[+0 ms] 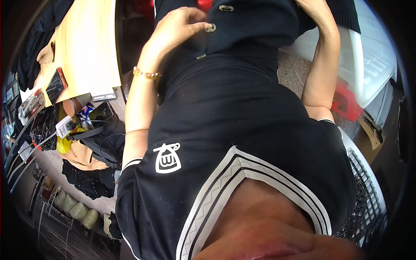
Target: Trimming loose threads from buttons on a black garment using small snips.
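A black knit garment with pale buttons (249, 30) lies across my lap. My left hand (184, 26), with a beaded bracelet (146, 74) at the wrist, is over its left part. The fingers are curled, and the thumb and a fingertip close on the cloth beside a button (210, 28). Another button (226, 8) shows farther off, close to the top edge. At the garment's right side, my right hand (315, 8) touches the black cloth. The top of the picture cuts off its fingers, so their grip is hidden.
On the left stands a light wooden table (93, 39) with a phone (56, 86) and dark cloth (41, 41). Bags, cables and a power strip (66, 126) crowd the area below it. To the right are a white plastic bin (368, 65), a red container (344, 102) and a black-and-white basket (366, 186).
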A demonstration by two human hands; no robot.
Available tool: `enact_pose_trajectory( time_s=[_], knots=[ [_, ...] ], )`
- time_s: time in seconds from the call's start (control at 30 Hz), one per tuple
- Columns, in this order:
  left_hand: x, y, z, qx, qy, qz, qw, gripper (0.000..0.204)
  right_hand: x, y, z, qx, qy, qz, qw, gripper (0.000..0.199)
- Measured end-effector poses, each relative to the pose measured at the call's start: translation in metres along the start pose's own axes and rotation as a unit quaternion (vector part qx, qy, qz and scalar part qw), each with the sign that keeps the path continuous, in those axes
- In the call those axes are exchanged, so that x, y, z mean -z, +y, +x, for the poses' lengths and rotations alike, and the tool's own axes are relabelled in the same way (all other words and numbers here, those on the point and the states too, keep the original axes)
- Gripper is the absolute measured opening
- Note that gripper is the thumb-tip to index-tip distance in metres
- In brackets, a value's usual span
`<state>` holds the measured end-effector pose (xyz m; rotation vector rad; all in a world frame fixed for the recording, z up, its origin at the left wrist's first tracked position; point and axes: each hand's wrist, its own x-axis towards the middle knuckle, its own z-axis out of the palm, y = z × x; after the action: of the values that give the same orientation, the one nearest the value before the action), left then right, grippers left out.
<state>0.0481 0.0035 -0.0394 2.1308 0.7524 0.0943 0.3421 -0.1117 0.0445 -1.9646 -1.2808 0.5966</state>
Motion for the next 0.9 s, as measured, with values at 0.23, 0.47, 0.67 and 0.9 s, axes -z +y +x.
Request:
enact_pose_trajectory(
  time_s=[0.23,0.47,0.67,0.9],
  knots=[
    [0.022,-0.008,-0.005,0.016,0.057,-0.097,0.994,0.025,0.028,0.018,0.011,-0.033,-0.106,-0.033,0.993,0.017],
    [0.054,0.094,0.001,-0.175,0.050,-0.316,0.931,0.102,0.027,-0.069,-0.016,0.186,0.155,0.223,0.944,0.011],
    [0.083,0.146,0.037,-0.358,0.045,-0.170,0.917,0.128,-0.002,-0.182,-0.037,0.381,0.038,0.178,0.907,0.021],
    [0.102,0.148,0.016,-0.396,-0.019,-0.443,0.804,0.035,0.004,-0.203,-0.050,0.370,-0.049,0.102,0.922,0.037]
  ],
)
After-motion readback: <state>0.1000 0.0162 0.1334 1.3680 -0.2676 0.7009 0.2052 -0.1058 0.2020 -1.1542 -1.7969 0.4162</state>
